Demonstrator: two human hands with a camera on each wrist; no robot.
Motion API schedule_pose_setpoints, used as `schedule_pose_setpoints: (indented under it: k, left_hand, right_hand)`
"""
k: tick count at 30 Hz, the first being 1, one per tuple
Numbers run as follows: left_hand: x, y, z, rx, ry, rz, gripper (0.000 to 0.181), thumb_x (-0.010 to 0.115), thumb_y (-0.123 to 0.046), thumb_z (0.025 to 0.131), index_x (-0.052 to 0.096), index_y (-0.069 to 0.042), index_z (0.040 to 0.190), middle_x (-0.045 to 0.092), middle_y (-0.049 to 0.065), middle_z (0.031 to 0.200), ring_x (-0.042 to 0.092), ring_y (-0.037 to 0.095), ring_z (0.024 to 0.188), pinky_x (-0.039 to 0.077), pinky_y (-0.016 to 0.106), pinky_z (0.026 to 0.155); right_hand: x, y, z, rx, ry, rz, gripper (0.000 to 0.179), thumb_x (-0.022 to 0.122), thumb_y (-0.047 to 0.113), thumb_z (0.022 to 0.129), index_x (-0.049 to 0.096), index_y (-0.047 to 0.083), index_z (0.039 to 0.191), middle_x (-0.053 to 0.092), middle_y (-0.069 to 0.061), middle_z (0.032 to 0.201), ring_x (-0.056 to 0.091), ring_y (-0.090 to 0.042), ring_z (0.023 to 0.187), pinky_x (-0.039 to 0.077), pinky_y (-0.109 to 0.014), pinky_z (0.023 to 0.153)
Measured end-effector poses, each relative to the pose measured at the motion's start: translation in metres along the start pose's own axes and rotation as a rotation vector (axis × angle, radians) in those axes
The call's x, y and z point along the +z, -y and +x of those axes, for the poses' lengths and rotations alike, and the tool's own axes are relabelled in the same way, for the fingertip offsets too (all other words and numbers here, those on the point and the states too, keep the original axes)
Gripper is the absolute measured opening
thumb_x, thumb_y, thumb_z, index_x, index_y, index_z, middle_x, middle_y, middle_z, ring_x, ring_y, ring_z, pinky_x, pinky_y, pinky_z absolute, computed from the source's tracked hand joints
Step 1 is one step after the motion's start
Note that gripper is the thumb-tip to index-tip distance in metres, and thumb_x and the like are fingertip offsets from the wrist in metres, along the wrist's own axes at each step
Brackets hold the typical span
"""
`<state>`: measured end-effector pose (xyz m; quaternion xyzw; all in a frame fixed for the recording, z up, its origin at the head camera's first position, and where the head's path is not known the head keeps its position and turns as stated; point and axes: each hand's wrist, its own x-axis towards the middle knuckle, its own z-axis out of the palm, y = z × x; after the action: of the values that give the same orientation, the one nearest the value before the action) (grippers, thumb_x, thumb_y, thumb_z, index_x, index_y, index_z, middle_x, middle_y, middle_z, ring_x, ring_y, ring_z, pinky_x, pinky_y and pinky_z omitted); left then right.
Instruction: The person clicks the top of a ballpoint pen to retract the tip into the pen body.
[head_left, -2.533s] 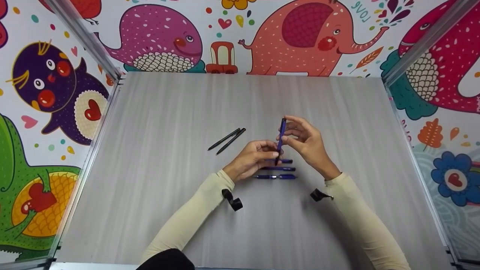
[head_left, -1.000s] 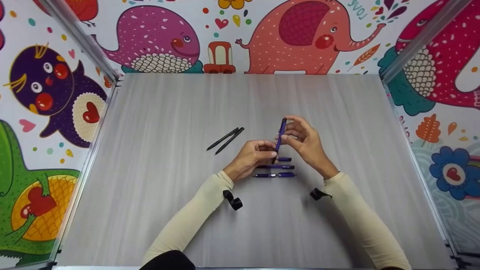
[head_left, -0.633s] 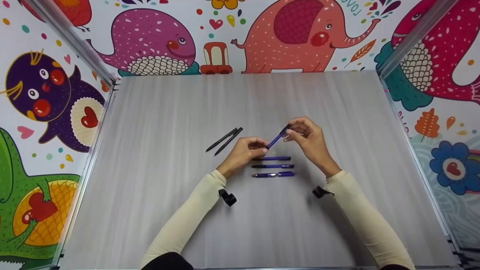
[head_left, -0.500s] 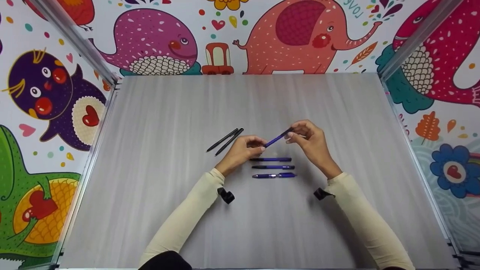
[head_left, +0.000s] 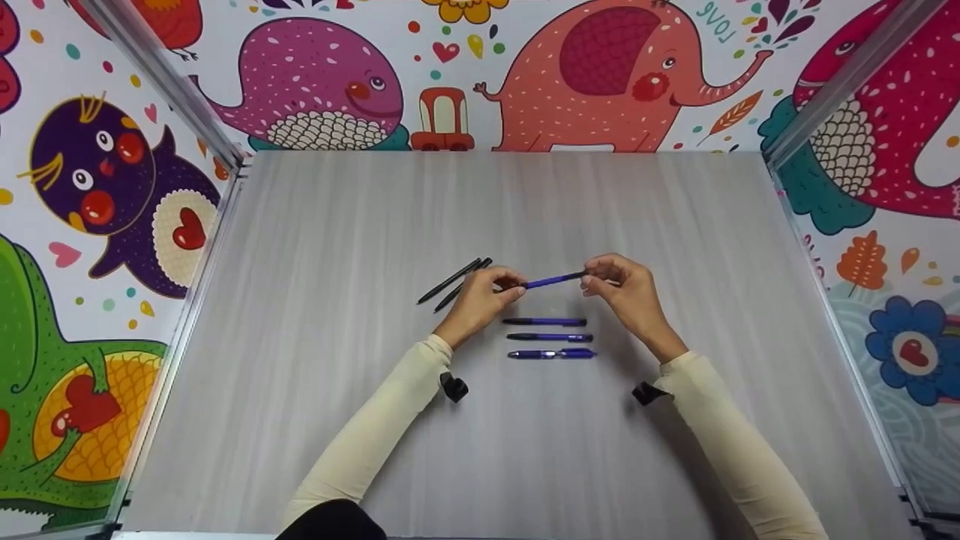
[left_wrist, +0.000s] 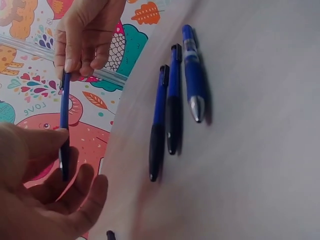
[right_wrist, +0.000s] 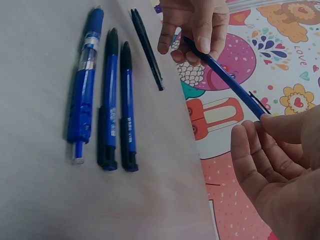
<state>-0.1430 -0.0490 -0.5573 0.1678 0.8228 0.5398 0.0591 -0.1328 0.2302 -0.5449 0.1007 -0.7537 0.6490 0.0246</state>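
A blue pen with black ends (head_left: 551, 281) is held above the table between both hands, nearly level in the head view. My left hand (head_left: 480, 298) pinches its black grip end between thumb and fingers. At the other end, by the clip, my right hand (head_left: 628, 295) pinches it. Below lie two similar blue pens, the upper one (head_left: 546, 322) and the middle one (head_left: 551, 337). Nearest me in that row is a thicker blue pen with a clear section and silver tip (left_wrist: 192, 75). Two black pens (head_left: 448, 281) lie beyond my left hand, which partly hides one.
The grey wood-grain table (head_left: 360, 225) is enclosed by walls printed with cartoon animals (head_left: 600, 75). Metal frame posts (head_left: 172, 82) stand at its corners. Black straps (head_left: 454, 388) hang from both sleeves.
The held blue pen has turned from nearly upright to nearly level. My left hand has moved slightly left and away, uncovering the row of blue pens; the right hand has lowered a little.
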Motion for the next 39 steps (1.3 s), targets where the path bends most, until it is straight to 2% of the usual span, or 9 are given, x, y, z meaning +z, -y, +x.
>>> schedule_pose_setpoints:
  k: [8, 15, 16, 20, 22, 27, 30, 35, 39]
  left_hand:
    - [0.004, 0.015, 0.005, 0.068, -0.039, 0.071, 0.01, 0.078, 0.0, 0.1, 0.081, 0.0, 0.11, 0.078, 0.011, 0.108, 0.071, 0.022, 0.101, 0.061, 0.034, 0.093]
    - [0.005, 0.027, 0.007, 0.135, -0.025, 0.215, 0.013, 0.079, -0.005, 0.1, 0.081, -0.002, 0.113, 0.079, 0.012, 0.113, 0.069, 0.03, 0.11, 0.05, 0.05, 0.108]
    - [0.007, 0.035, 0.008, 0.153, -0.029, 0.231, 0.013, 0.079, -0.008, 0.101, 0.082, -0.004, 0.113, 0.079, 0.01, 0.113, 0.069, 0.028, 0.11, 0.049, 0.05, 0.108]
    - [0.011, 0.049, 0.012, 0.186, -0.04, 0.25, 0.012, 0.079, -0.008, 0.1, 0.082, -0.007, 0.111, 0.079, 0.006, 0.111, 0.067, 0.025, 0.11, 0.048, 0.046, 0.103]
    - [0.013, 0.05, 0.012, 0.193, -0.038, 0.268, 0.011, 0.079, -0.009, 0.1, 0.082, -0.007, 0.111, 0.078, 0.006, 0.111, 0.066, 0.025, 0.11, 0.049, 0.045, 0.101]
    - [0.012, 0.034, 0.011, 0.211, -0.03, 0.32, 0.011, 0.08, -0.006, 0.1, 0.082, -0.003, 0.11, 0.078, 0.011, 0.109, 0.067, 0.03, 0.108, 0.052, 0.047, 0.098]
    - [0.013, 0.032, 0.011, 0.219, -0.037, 0.358, 0.01, 0.081, -0.005, 0.099, 0.082, -0.003, 0.108, 0.079, 0.01, 0.108, 0.068, 0.028, 0.106, 0.054, 0.042, 0.097]
    - [0.015, 0.036, 0.013, 0.225, -0.029, 0.381, 0.01, 0.081, -0.006, 0.098, 0.083, -0.004, 0.108, 0.079, 0.009, 0.108, 0.068, 0.028, 0.106, 0.053, 0.041, 0.098]
    - [0.018, 0.047, 0.015, 0.235, -0.029, 0.345, 0.011, 0.081, -0.008, 0.098, 0.083, -0.004, 0.109, 0.08, 0.009, 0.108, 0.067, 0.03, 0.108, 0.053, 0.045, 0.101]
  right_hand:
    - [-0.002, -0.016, 0.0, 0.062, 0.047, -0.112, 0.016, 0.077, -0.009, 0.098, 0.078, -0.008, 0.113, 0.077, -0.024, 0.103, 0.078, -0.015, 0.086, 0.065, -0.028, 0.079]
    - [-0.004, -0.029, -0.002, 0.064, 0.064, -0.188, 0.015, 0.079, -0.004, 0.099, 0.08, -0.003, 0.114, 0.079, -0.02, 0.105, 0.075, -0.015, 0.088, 0.061, -0.02, 0.078]
    - [-0.004, -0.03, -0.002, 0.063, 0.065, -0.194, 0.014, 0.079, -0.003, 0.099, 0.08, -0.003, 0.113, 0.079, -0.02, 0.105, 0.074, -0.014, 0.088, 0.06, -0.019, 0.077]
    - [-0.005, -0.035, -0.003, 0.065, 0.061, -0.209, 0.013, 0.078, -0.002, 0.1, 0.081, -0.002, 0.112, 0.079, -0.02, 0.104, 0.07, -0.015, 0.087, 0.056, -0.017, 0.077]
    - [-0.005, -0.036, -0.003, 0.066, 0.049, -0.213, 0.012, 0.079, -0.003, 0.099, 0.081, -0.003, 0.111, 0.079, -0.02, 0.103, 0.068, -0.015, 0.086, 0.055, -0.017, 0.076]
    - [-0.006, -0.041, -0.003, 0.058, 0.024, -0.263, 0.012, 0.08, -0.003, 0.098, 0.082, -0.003, 0.11, 0.079, -0.019, 0.103, 0.066, -0.016, 0.086, 0.051, -0.015, 0.075]
    - [-0.006, -0.045, -0.003, 0.056, 0.018, -0.296, 0.012, 0.08, -0.004, 0.098, 0.083, -0.002, 0.109, 0.079, -0.018, 0.102, 0.066, -0.019, 0.088, 0.05, -0.016, 0.076]
    - [-0.007, -0.049, -0.005, 0.049, 0.017, -0.318, 0.013, 0.079, -0.007, 0.097, 0.082, -0.002, 0.108, 0.079, -0.017, 0.101, 0.065, -0.022, 0.088, 0.05, -0.017, 0.075]
    - [-0.008, -0.052, -0.008, 0.042, 0.024, -0.334, 0.014, 0.079, -0.008, 0.097, 0.082, -0.002, 0.109, 0.078, -0.015, 0.103, 0.066, -0.021, 0.09, 0.051, -0.016, 0.077]
